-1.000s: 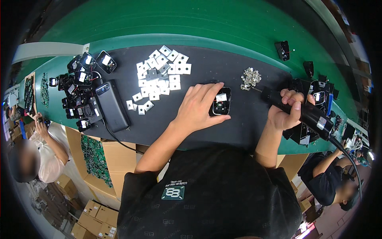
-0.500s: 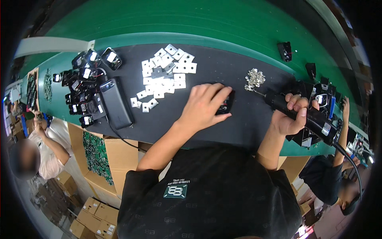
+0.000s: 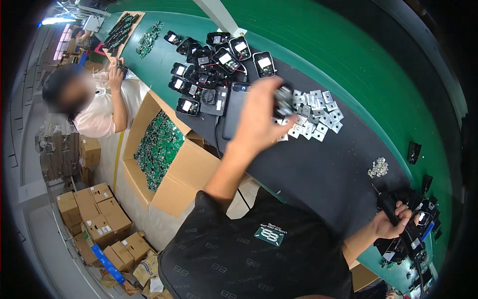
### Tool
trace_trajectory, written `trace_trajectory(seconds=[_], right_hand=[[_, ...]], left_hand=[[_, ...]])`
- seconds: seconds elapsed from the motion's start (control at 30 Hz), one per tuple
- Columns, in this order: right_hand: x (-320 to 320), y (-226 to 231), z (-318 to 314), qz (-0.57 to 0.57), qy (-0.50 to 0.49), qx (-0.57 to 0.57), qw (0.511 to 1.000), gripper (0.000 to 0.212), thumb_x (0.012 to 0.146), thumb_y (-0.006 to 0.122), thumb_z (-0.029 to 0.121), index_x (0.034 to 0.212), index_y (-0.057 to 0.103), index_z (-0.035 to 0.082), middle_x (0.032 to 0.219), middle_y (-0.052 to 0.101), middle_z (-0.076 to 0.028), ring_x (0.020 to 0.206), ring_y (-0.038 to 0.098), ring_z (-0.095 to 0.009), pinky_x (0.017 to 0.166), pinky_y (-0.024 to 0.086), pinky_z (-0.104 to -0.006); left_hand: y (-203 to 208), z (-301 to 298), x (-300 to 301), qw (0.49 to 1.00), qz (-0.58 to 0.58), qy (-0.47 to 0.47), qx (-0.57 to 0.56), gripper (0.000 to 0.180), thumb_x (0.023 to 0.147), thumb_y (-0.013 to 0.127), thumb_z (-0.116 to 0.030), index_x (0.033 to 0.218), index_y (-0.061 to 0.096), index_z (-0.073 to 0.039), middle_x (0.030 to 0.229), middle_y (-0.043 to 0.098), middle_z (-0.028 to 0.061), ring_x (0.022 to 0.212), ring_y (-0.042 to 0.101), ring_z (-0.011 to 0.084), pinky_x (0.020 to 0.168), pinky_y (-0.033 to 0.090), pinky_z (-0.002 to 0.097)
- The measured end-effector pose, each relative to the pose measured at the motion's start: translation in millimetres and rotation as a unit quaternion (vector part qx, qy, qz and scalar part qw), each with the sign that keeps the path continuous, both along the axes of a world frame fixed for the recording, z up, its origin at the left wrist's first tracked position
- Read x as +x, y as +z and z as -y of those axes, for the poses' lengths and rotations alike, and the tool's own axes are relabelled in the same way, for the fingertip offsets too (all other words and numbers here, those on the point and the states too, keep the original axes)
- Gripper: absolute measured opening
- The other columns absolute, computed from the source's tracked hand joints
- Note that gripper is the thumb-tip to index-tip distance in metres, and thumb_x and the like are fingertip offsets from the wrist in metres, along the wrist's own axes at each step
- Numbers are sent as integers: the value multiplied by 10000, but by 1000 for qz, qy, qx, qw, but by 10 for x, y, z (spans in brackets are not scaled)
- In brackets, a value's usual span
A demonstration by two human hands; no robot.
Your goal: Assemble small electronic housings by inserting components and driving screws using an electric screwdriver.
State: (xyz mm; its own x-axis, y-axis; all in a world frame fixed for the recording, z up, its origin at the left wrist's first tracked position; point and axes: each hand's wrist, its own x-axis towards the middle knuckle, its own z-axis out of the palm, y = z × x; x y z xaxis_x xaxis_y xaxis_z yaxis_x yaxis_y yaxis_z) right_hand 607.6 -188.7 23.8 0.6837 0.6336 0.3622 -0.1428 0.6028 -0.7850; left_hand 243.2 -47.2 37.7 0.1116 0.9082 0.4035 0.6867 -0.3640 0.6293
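Note:
My left hand (image 3: 256,117) is raised over the dark mat, its fingers closed round a small black housing (image 3: 284,99) that is smeared by motion. Silvery square plates with holes (image 3: 318,113) lie in a loose spread just beyond it. On the right, my right hand (image 3: 391,225) grips a black electric screwdriver (image 3: 388,204), whose thin bit points toward a little heap of small metal screws (image 3: 378,168). The bit's tip is apart from the heap. Several open black housings (image 3: 226,61) with wires and white labels stand left of my left hand.
A dark box-shaped device (image 3: 232,117) with a cable lies by the mat's left end. Below the table edge stands a carton (image 3: 186,172) of green circuit boards. More black parts (image 3: 414,152) sit at the right. A co-worker (image 3: 99,119) handles something at the far left.
The view has swung toward the left. My left hand has lifted the black housing off the mat and carried it left, beside the plates. My right hand keeps hold of the screwdriver.

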Motion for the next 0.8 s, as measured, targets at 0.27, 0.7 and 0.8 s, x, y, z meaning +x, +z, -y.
trace_trajectory(seconds=[0.27, 0.7, 0.8], right_hand=[[-147, 10, -44, 31, -1, -3, 1000, 365, 845, 507, 118, 1190, 391, 82, 697, 395, -11, 671, 406, -133, 689, 367, -319], [-232, 119, -30, 66, -31, -6, 997, 387, 834, 516, 124, 1203, 408, 78, 702, 369, 0, 651, 413, -131, 669, 383, -322], [-190, 78, -20, 59, -20, -5, 998, 390, 835, 519, 130, 1210, 418, 90, 698, 372, 2, 656, 415, -129, 664, 381, -319]], left_hand=[[150, -382, -777, 965, -210, 148, 49, 711, 597, 806, -318, 1190, 520, -51, 1167, 527, 172, 1076, 494, 321, 919, 375, 406], [76, -289, -328, 981, -186, 17, 44, 394, 650, 772, -247, 969, 611, -83, 1036, 561, 118, 980, 526, 309, 828, 409, 413], [95, -5, -89, 980, -169, -63, -84, 260, 668, 749, -194, 848, 609, -70, 789, 578, 85, 758, 569, 275, 665, 465, 372]])
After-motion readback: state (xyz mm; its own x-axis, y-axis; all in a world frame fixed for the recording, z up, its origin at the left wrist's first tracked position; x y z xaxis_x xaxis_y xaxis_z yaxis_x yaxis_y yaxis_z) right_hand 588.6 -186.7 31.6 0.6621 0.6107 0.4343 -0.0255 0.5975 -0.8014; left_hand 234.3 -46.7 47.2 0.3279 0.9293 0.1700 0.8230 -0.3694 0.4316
